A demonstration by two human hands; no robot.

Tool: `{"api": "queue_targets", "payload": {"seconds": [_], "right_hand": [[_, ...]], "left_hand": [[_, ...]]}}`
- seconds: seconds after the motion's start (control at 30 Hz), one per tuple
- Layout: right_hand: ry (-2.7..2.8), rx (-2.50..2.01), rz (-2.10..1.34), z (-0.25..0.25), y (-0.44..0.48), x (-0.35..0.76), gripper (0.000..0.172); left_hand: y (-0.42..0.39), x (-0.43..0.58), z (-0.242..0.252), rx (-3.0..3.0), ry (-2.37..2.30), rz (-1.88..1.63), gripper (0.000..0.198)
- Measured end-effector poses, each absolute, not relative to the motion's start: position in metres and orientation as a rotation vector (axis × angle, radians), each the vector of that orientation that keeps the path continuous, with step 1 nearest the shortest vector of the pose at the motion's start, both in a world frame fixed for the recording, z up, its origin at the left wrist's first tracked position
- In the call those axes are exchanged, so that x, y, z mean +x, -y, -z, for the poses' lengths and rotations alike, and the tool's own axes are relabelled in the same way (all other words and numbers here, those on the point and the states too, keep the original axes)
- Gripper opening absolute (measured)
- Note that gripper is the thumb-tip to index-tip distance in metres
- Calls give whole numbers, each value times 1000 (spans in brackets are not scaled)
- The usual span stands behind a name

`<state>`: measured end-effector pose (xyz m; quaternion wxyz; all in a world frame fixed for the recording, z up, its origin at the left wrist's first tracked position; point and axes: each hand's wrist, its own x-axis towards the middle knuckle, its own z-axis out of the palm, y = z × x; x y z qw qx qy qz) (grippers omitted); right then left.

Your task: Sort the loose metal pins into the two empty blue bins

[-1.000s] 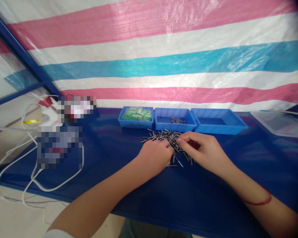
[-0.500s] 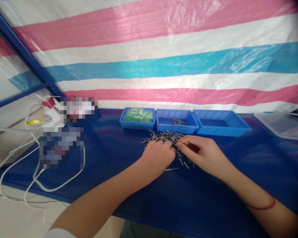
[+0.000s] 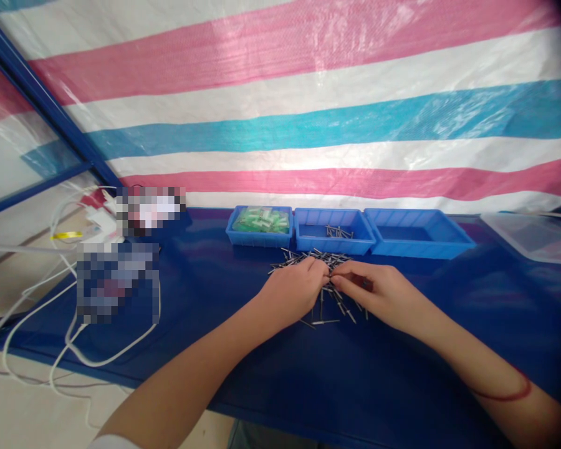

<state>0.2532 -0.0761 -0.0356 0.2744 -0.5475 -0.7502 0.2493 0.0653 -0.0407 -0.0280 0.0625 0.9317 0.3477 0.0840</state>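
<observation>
Fingers [image 3: 355, 269] of the right hand [image 3: 390, 293] are bent so that thumb and forefinger come nearly together, with tips close beside those of the left hand [image 3: 292, 288], which is curled inward like a loose fist; whether either one has hold of a pin, I cannot tell. Under and around them lies the pile of thin metal pins [image 3: 331, 259], on the blue table [image 3: 355, 380]. With this pile as the clock's centre, the left hand is at eight and the right hand between three and four, while a couple of stray pins [image 3: 326, 322] lie at six. At ten stands a bin with green packets [image 3: 262, 219], at twelve a middle bin [image 3: 334, 245] holding a small group of pins [image 3: 340, 232], and at two a wider bin [image 3: 416, 251]; a translucent lid [image 3: 533, 237] lies farther, nearly at three, and white cables [image 3: 93, 363] run between eight and nine. In my judgement, a pin could slip away or be pushed aside by a knuckle, because the pins are slender and lie crossed over each other; two could also be lifted together. Hidden behind the hands are most left fingertips and part of the pile. The lower edge cuts the left sleeve [image 3: 115, 443], and pixelated patches [image 3: 121, 287] near the cables cannot be made out.
</observation>
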Motion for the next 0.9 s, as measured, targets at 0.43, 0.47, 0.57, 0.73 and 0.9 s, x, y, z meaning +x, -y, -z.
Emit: {"api": "queue_targets", "payload": {"seconds": [0.43, 0.47, 0.57, 0.73, 0.9], "right_hand": [[1023, -1299, -1317, 33, 79, 243, 33], [992, -1259, -1346, 31, 80, 238, 33], [922, -1190, -1395, 29, 84, 229, 31], [893, -1181, -1478, 29, 88, 224, 34], [884, -1169, -1547, 27, 91, 223, 33]], "left_hand": [[35, 69, 27, 2138, -980, -968, 19], [36, 70, 26, 2072, -983, -1001, 18], [38, 71, 25, 1888, -984, -1051, 16], [41, 73, 23, 1709, -945, -1044, 22], [42, 73, 22, 1687, -958, -1081, 21]]}}
